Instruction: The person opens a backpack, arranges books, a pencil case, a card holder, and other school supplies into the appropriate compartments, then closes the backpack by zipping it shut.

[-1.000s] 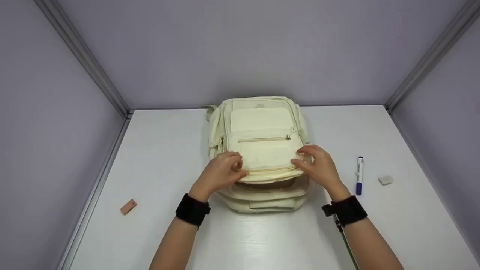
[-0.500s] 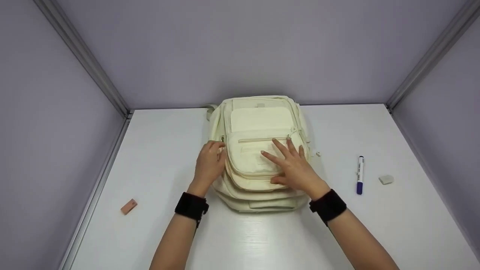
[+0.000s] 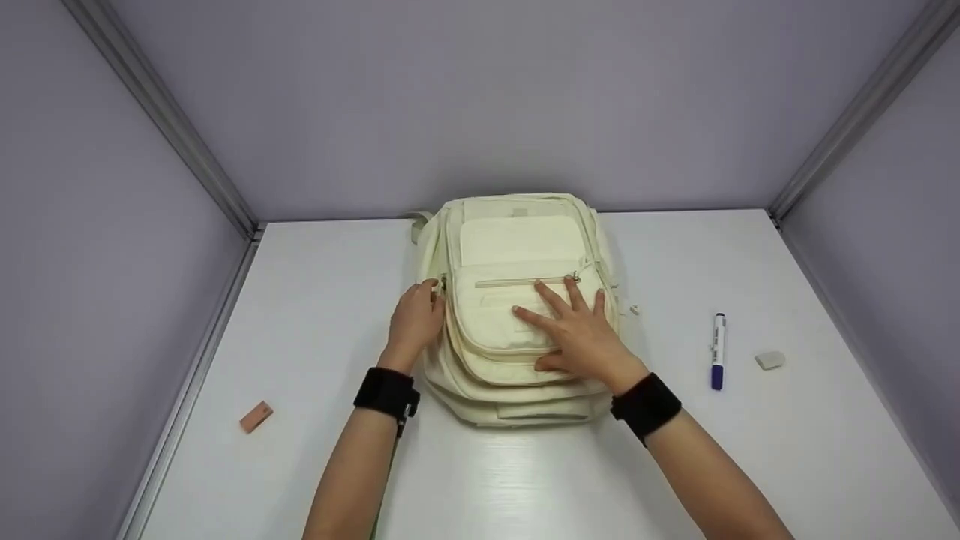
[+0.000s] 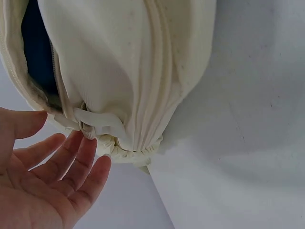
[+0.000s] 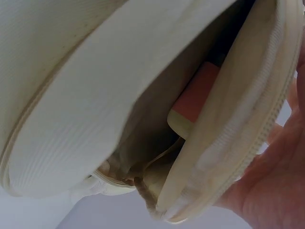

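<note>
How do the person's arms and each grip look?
The left wrist band and right wrist band are wide and black. Left grip and right grip wear no gloves; no sleeves show on left forearm or right forearm. A thin green line, perhaps a cable, edges the left forearm.

1 backpack (image 3: 525, 240) | 2 hands (image 3: 415, 322) (image 3: 589, 341) | 2 wristbands (image 3: 384, 391) (image 3: 646, 407) | 1 marker (image 3: 718, 351) | 2 tabletop blocks (image 3: 256, 417) (image 3: 770, 360) | 1 pink-and-cream object (image 5: 195, 98)

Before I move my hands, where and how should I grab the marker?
Pinch the marker by its white barrel, probably from above with your right hand, squeezing across its long sides: it's slim, lies flat, pointing away from you, with table showing either side.
</note>
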Demonstrator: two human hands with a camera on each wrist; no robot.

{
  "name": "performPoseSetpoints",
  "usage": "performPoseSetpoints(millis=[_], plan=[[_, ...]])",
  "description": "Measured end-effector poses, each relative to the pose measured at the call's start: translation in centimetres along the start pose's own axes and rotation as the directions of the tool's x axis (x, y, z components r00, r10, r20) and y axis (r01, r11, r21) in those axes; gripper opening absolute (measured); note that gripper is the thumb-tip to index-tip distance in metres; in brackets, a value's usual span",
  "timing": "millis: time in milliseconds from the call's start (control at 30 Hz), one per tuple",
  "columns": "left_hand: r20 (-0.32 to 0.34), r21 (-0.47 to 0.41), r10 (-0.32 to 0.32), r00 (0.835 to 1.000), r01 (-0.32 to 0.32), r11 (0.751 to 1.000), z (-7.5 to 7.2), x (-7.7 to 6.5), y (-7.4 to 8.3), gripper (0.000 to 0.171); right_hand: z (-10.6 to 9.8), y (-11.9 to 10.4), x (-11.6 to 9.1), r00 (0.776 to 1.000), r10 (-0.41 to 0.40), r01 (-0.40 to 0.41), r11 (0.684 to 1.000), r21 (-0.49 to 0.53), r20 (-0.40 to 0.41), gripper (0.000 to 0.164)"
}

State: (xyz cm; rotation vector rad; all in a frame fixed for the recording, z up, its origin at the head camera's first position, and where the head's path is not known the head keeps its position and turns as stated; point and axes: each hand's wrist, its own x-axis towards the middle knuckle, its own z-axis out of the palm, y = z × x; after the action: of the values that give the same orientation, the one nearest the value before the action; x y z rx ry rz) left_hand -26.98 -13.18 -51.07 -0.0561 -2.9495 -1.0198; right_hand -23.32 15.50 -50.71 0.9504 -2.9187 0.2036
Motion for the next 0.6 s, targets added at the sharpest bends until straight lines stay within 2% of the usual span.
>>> performPoseSetpoints(millis=[167,300,467,600], plan=[[0.025,0.01,-0.033,0.999,0.033,0.999,0.3,0.4,0.1,0.04,-0.1,0.0,0.0,1.0,-0.007,0.007,1.0,0.011,-0.003,0.083],[0.007,0.04,-0.011,1.0,0.011,0.999,0.6,0.5,-0.1,0.035,-0.2,0.1,0.0,1.0,-0.01,0.01,1.0,0.006,-0.011,0.081],[-0.085,0.104,0.058,0.995,-0.049,0.993,1.1,0.3,-0.4,0.031,-0.2,0.1,0.0,1.0,-0.005,0.005,1.0,-0.001,-0.009,0.081],[-0.184,0.184,0.177,0.967,-0.143,0.973,1.2,0.1,-0.3,0.026,-0.1,0.1,0.1,1.0,-0.005,0.004,1.0,-0.01,-0.008,0.08]])
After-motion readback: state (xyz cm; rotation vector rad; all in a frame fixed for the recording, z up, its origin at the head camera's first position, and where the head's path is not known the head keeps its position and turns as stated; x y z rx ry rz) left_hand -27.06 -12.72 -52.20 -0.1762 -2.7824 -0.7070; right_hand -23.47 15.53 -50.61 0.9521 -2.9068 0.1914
